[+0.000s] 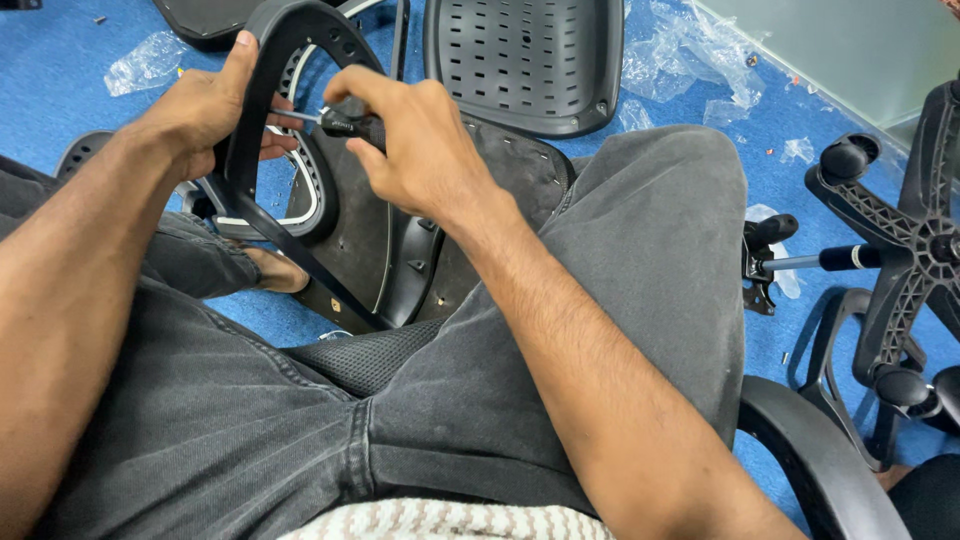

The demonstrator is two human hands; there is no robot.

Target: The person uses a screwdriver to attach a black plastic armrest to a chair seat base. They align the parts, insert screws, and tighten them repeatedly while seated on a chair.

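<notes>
I watched from the head camera as blue carpet [60, 110] filled the background, with scraps of clear plastic wrap [690, 50] strewn along the top of the frame. At the right edge a black star-shaped chair base [905, 250] with castors lay on its side, its gas cylinder [810, 262] pointing toward the frame's centre. Top centre, a perforated black seat shell [525, 60] lay flat on the carpet. The person's grey-trousered legs took up the lower half, and a curved black armrest [830, 460] showed at the lower right.

In the upper left, the black loop-shaped chair part [262, 100] stood nearly upright, its long axis running from the top centre-left down toward the knee, resting against a darker panel [350, 230] behind it. The left hand [200, 110] was closed around the outer edge of that loop, thumb over the top, fingers wrapped behind. The right hand [420, 150] was closed on the black handle of a screwdriver [340, 124], just right of the loop; the shaft pointed left, roughly crosswise to the loop's long axis, its tip meeting the inner rim near the left fingers. The right hand was the nearer to the tool's point of contact. I saw no containers holding anything
</notes>
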